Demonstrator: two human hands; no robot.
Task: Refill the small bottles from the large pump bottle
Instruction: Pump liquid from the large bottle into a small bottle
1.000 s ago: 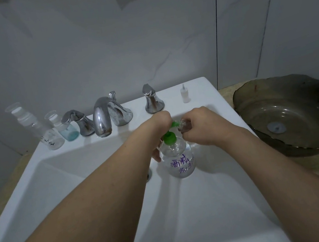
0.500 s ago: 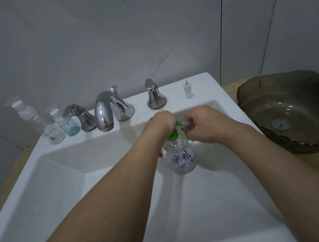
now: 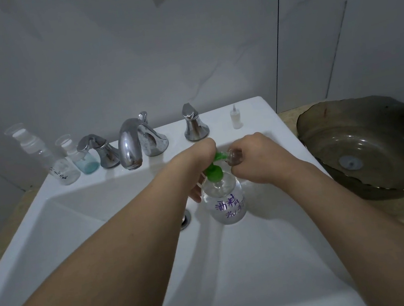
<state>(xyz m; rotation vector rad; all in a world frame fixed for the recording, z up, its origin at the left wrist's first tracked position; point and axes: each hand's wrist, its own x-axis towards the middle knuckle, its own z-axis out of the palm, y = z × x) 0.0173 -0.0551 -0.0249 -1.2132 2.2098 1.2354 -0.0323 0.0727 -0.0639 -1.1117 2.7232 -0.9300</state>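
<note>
Clear small bottles are seen on the sink ledge at the left. The green pump of the large pump bottle, standing in the sink, is pressed by the left hand. A small bottle is gripped at the spout by the right hand.

Behind our left hand the faucet and its handles block us; toward us the sink basin lies open.

A chrome faucet stands on the white sink's rim; a dark glass bowl sits right.
</note>
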